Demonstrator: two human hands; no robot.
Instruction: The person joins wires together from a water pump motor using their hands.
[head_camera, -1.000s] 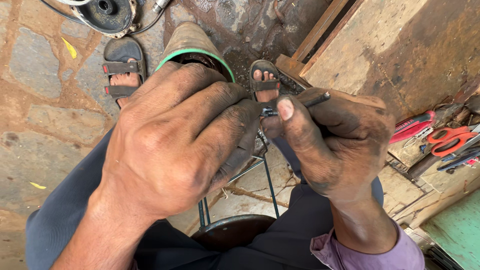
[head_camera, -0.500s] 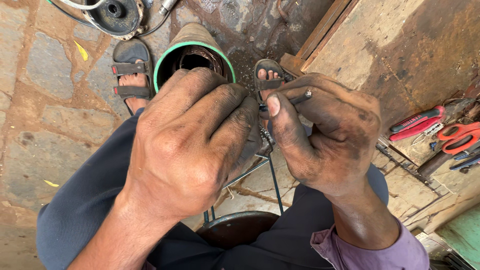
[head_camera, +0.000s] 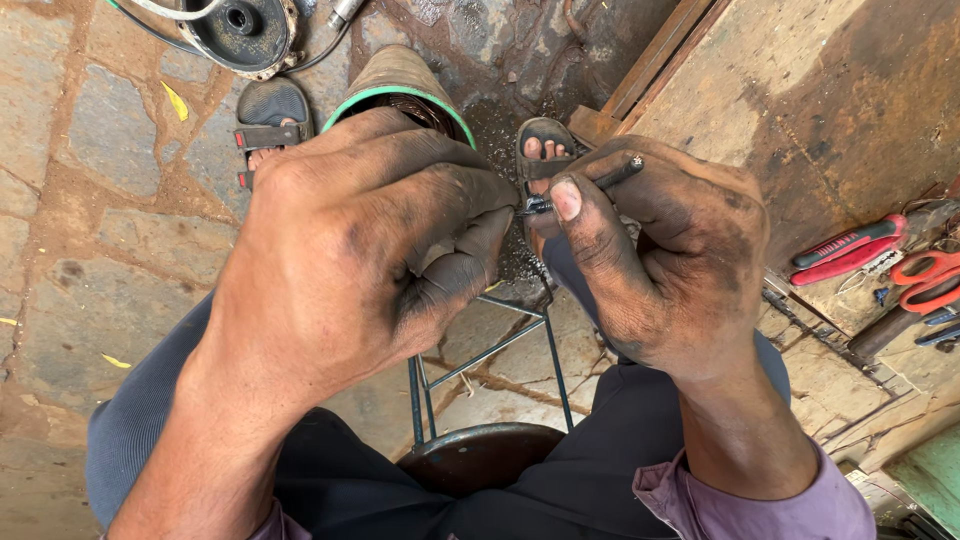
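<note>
— What have you got there?

— A thin dark metal pin (head_camera: 612, 178), pinched near its tip between my right hand's (head_camera: 670, 270) thumb and forefinger, above the stool's frame. My left hand (head_camera: 350, 250) is curled shut just beside it; what it grips is hidden.

— Will it handle easily?

— Light and stiff, I'd judge, but greasy, so likely slippery. Hold it close to the working end.

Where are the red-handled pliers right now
In the head view, the red-handled pliers lie at the far right edge on the wooden bench, just left of the orange-handled scissors and beyond the right hand.
</note>
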